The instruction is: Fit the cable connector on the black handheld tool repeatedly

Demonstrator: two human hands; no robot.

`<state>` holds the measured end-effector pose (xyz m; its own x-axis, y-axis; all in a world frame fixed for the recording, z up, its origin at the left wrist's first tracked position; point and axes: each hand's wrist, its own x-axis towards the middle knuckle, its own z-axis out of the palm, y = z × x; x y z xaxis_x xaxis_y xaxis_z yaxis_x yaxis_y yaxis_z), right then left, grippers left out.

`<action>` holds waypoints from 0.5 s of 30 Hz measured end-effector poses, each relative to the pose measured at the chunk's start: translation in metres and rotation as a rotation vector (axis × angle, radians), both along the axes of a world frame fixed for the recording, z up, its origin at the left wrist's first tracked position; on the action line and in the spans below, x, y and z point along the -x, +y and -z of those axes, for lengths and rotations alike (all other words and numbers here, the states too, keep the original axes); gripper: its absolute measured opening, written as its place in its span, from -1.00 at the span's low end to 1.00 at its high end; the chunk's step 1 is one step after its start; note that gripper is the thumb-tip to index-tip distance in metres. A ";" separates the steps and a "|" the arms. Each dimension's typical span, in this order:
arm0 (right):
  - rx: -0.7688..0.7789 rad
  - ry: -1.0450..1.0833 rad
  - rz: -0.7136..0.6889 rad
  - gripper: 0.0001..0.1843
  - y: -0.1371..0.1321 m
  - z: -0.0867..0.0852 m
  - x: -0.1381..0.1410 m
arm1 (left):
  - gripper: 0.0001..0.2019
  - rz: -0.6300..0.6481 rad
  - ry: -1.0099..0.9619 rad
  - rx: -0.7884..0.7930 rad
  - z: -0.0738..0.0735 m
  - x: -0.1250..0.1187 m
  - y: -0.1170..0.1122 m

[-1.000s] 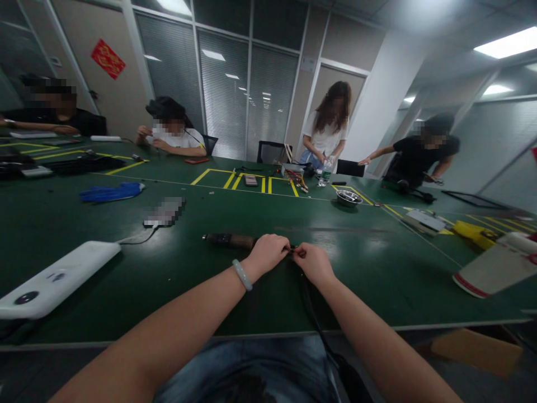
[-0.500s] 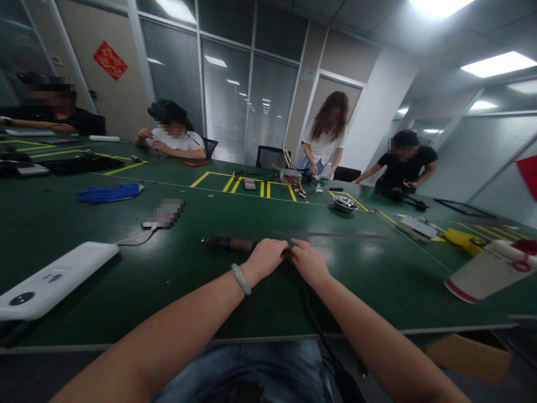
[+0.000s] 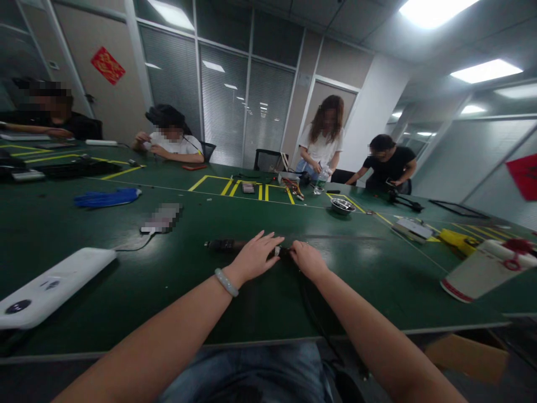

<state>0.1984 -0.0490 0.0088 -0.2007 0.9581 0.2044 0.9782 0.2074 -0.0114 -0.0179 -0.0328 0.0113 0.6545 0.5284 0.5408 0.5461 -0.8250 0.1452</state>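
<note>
A dark cylindrical tool (image 3: 226, 244) with a black cord lies on the green table (image 3: 168, 280) in front of me. My left hand (image 3: 254, 257) rests over the tool's near end with its fingers stretched out. A pale bracelet (image 3: 225, 281) is on that wrist. My right hand (image 3: 308, 260) is closed just to the right, pinching the cord end where it meets the tool. The black cord (image 3: 308, 305) runs from there toward me and off the table edge.
A white flat device (image 3: 50, 285) lies at the near left, a blue glove (image 3: 107, 197) further back, a metal bowl (image 3: 342, 206) beyond centre, a tipped paper cup (image 3: 478, 274) at the right. Several other people work along the far side.
My left hand has opened from a closed grip to stretched-out fingers over the tool. The view has tilted up and shifted a little; my right hand stays closed beside it.
</note>
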 end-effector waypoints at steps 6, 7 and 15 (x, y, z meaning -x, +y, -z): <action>-0.007 0.004 0.228 -0.85 -0.008 -0.007 -0.070 | -0.47 -0.104 -0.011 0.103 0.000 0.019 0.011; -0.007 0.004 0.298 -0.84 -0.014 -0.007 -0.090 | -0.46 -0.108 -0.003 0.126 0.001 0.020 0.012; 0.067 -0.005 0.914 -0.63 -0.102 0.011 -0.252 | -0.33 -0.106 0.076 0.275 0.013 0.019 0.017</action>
